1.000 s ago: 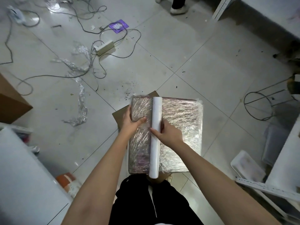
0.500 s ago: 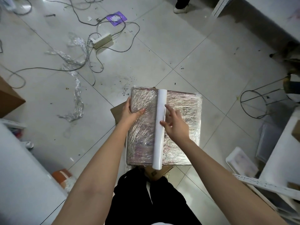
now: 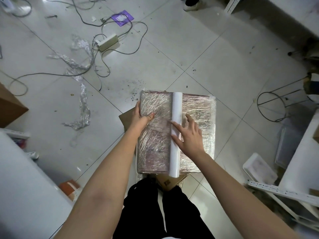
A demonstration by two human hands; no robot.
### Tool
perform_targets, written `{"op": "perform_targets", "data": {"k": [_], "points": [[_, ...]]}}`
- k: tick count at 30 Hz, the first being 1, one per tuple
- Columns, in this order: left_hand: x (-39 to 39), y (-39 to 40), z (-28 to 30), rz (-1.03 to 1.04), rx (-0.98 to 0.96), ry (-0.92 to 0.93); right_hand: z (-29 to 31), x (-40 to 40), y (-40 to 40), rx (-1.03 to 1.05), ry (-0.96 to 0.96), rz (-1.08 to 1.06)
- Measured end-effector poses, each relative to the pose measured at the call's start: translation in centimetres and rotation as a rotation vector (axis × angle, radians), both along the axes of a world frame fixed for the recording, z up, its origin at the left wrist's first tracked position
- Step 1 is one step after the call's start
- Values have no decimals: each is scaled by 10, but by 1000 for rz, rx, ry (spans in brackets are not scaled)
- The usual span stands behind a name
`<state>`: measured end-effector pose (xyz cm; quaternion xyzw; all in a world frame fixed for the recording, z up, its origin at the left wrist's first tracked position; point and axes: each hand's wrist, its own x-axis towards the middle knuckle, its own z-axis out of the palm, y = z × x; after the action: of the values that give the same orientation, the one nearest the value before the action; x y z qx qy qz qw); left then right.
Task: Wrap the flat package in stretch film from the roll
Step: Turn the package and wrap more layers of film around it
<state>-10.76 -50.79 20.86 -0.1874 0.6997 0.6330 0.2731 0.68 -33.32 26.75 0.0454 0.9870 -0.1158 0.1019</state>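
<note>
The flat package (image 3: 177, 133), already covered in shiny crinkled stretch film, lies on a brown cardboard piece (image 3: 126, 118) on the tiled floor (image 3: 207, 54), just ahead of the person's black-clad legs (image 3: 160, 209). The white film roll (image 3: 176, 133) lies lengthwise across the package's top, its near end overhanging the package's near edge. The left hand (image 3: 140, 118) grips the package's left edge, thumb pressed on the top film. The right hand (image 3: 189, 137) rests beside the roll with fingers (image 3: 176, 125) straight and spread, the forefinger and thumb touching the roll, holding nothing.

To the left, torn strips of film scrap (image 3: 82, 107) trail over the floor among cables (image 3: 107, 66) and a power strip (image 3: 107, 42); a purple packet (image 3: 122, 17) lies farther off. A wire stand (image 3: 272, 107) sits to the right, with a white tray (image 3: 259, 169) nearer. A brown carton (image 3: 10, 107) is cut off at the left edge. What the package contains is hidden under the film.
</note>
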Motion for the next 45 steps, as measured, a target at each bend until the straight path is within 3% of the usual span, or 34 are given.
{"op": "perform_targets", "data": {"k": [3, 5, 6, 8, 10, 12, 15, 17, 19, 22, 26, 30, 33, 37, 41, 45], "points": [[4, 2, 4, -23, 6, 15, -7, 15, 6, -75, -142, -86], [10, 2, 8, -54, -107, 47, -9, 20, 6, -93, -180, -86], [12, 4, 12, -146, -307, 91, -10, 22, 5, -97, -188, -80], [19, 12, 20, -396, -902, 262, -10, 24, 5, -89, -195, -73], [26, 26, 31, -545, -1168, 576, -12, 26, 5, -73, -187, -61], [31, 40, 26, -790, -1174, 893, -13, 28, 5, -59, -181, -36], [27, 43, 8, -956, -1228, 999, -20, 32, 8, -32, -204, -2], [24, 38, 0, -982, -1239, 992, -21, 32, 8, -54, -165, -2], [24, 34, -4, -880, -1238, 980, -22, 33, 9, -77, -157, -9], [25, 35, 5, -760, -1258, 875, -24, 35, 12, -57, -189, 30], [22, 46, 11, -749, -1270, 712, -30, 31, 20, -80, -125, 30], [36, 52, 7, -462, -1188, 518, -34, 34, 23, -144, -93, 17], [62, 33, -3, -307, -1168, 554, -35, 44, 30, -170, -58, -4], [75, 8, -8, -362, -1151, 551, -36, 55, 21, -164, 7, 17], [68, 22, 2, -334, -1220, 579, -32, 42, 12, -167, 10, -100], [74, 49, 8, -693, -1096, 717, -32, 34, 15, -122, -5, -51]]}}
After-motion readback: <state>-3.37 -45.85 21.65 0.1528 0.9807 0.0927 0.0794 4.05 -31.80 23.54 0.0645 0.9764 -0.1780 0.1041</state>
